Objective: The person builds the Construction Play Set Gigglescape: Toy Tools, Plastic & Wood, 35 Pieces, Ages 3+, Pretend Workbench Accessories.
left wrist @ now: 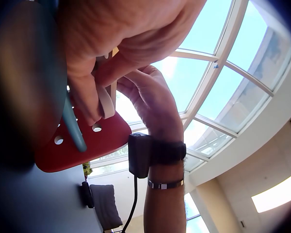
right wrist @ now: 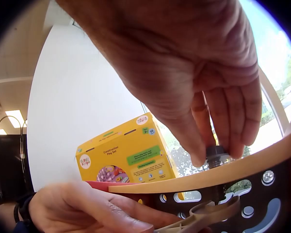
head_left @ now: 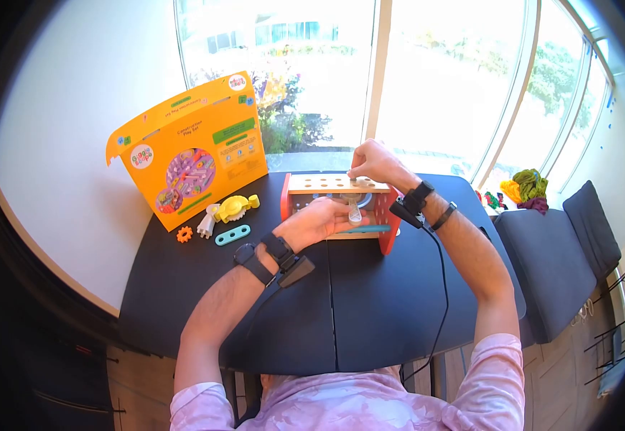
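My left hand (head_left: 319, 219) pinches a pale grey toy wrench (right wrist: 203, 217) beneath the toolbox's top board. Above that wooden board (head_left: 312, 182), which has rows of holes, my right hand (head_left: 379, 164) holds the head of a dark grey toy bolt (right wrist: 216, 154) between thumb and fingertips. The bolt's shank points down through the board, and the wrench's jaw end overlaps it in the right wrist view. Red end panels (left wrist: 94, 143) with holes carry the board. A teal bar (head_left: 366, 230) runs low along the toolbox front. My left fingers partly hide the wrench handle.
Left of the toolbox stand a yellow toy box (head_left: 183, 151), an orange gear (head_left: 184, 234), a blue strip with holes (head_left: 232, 235), and yellow and white toy pieces (head_left: 233, 208). A cable (head_left: 441, 287) hangs from my right wrist. Grey chairs (head_left: 549, 266) stand right of the black table (head_left: 283, 330).
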A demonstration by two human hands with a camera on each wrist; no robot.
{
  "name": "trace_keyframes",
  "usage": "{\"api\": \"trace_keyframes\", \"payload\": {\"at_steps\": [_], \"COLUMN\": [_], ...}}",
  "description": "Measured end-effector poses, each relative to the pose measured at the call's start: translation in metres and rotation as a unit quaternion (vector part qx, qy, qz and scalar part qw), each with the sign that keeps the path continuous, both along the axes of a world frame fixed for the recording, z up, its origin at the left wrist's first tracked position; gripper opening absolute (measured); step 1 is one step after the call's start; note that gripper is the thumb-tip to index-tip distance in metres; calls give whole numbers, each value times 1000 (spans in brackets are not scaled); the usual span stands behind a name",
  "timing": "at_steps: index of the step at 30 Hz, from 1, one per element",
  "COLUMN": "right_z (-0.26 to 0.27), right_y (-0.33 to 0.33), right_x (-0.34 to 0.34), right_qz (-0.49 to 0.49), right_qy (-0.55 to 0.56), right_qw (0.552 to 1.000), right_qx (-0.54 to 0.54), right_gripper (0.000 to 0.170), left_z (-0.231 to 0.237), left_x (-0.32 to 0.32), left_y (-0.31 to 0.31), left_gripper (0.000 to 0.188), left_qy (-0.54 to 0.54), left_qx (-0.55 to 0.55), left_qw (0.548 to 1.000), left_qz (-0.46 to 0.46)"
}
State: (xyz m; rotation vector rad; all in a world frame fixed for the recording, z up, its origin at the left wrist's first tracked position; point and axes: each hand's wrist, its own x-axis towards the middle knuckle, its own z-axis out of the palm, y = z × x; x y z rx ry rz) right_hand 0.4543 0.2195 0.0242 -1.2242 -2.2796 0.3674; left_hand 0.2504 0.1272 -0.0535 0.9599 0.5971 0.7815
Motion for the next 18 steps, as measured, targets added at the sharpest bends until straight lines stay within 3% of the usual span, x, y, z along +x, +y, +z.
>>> {"api": "trace_keyframes", "payload": {"at_steps": [18], "right_z": [1], "right_y": [-7], "right_x": [3], "right_qz": [17], "right_qy": [-10], "right_qw": [1000], "right_qx": [-15], "right_gripper": [23], "left_z": [3], "left_x": [-29], "left_y": [-17], "left_gripper": [44], "left_qy": [32], "left_qx": [-22], "left_qw": [999], "left_qz": [-10]}}
